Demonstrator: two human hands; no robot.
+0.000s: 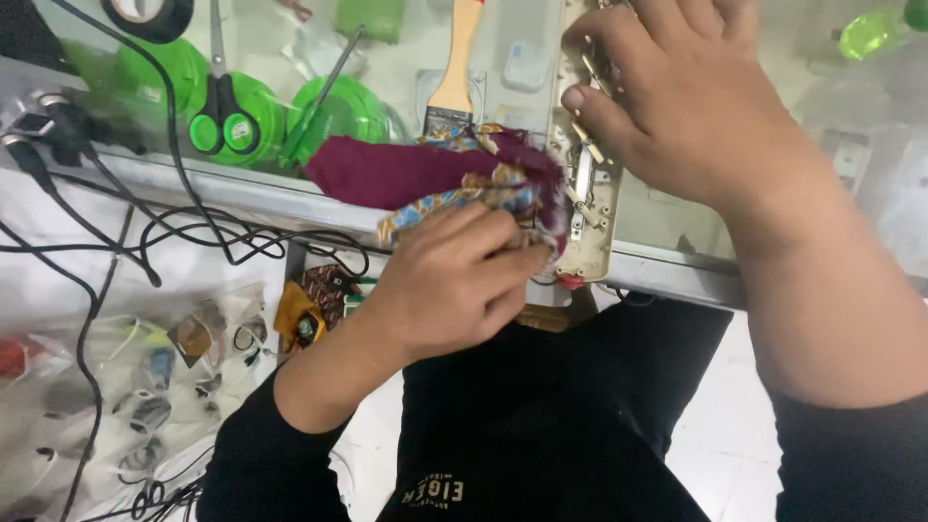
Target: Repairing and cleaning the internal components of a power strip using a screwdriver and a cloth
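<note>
My left hand (454,280) is closed on a maroon cloth with a patterned blue and gold edge (425,172), pressing it against the near end of an opened cream power strip (588,208) that lies on the glass table (242,188). My right hand (677,97) rests flat on the strip's upper part, thumb beside its bare brass contacts. The cloth trails left across the table edge.
A paintbrush (454,72), green-handled scissors (222,116), green round lids (338,111), a tape roll (145,14) and a green bottle (875,29) lie on the glass. Black cables (174,227) hang at left. Plastic bags of small parts (155,387) sit below.
</note>
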